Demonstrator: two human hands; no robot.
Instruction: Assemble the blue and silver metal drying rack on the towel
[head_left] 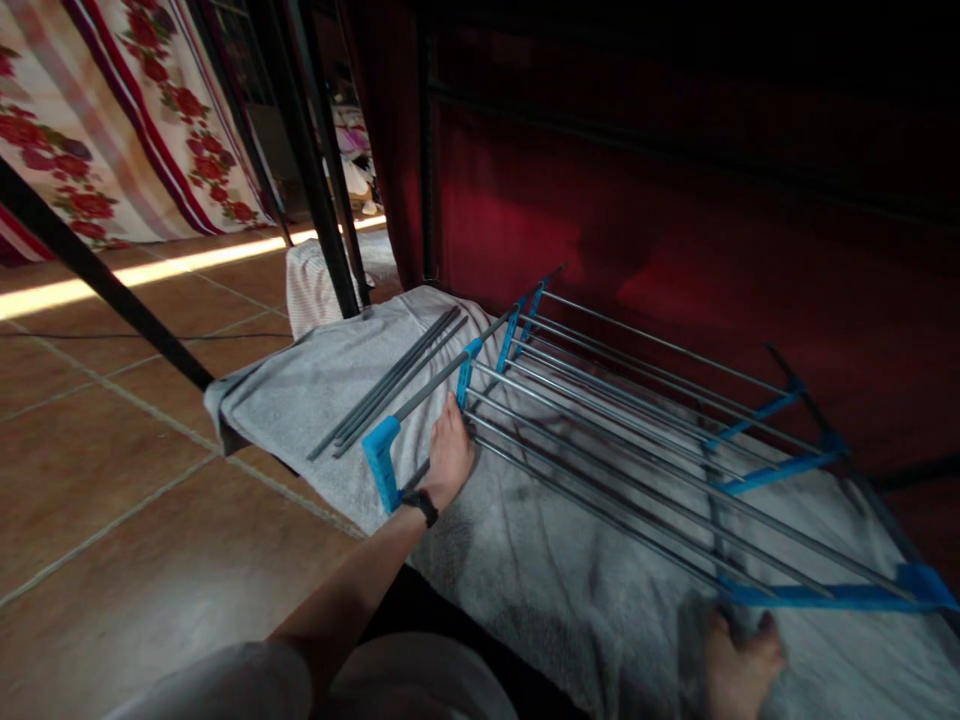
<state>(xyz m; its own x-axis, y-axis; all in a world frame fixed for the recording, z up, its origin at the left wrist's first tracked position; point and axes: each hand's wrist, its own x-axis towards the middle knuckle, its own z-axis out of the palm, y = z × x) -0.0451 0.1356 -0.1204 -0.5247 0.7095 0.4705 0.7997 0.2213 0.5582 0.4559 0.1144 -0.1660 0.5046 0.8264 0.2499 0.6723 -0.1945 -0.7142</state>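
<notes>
A rack [637, 420] of grey metal rods joined by blue plastic brackets lies flat on a grey towel [540, 560]. My left hand [448, 455], with a black watch at the wrist, grips the rack's left end beside a blue bracket [381, 460]. At the bottom right, my right hand [739, 660] is closed around the rack's near corner, where a long blue bracket [840, 597] meets a rod. Loose grey rods [390, 385] lie on the towel left of the rack.
A dark red fabric wall [675, 220] stands right behind the rack. Black metal poles [322, 170] rise at the left. Brown tiled floor [105, 470] spreads to the left, with a floral cloth [112, 120] hanging beyond. My knees show at the bottom edge.
</notes>
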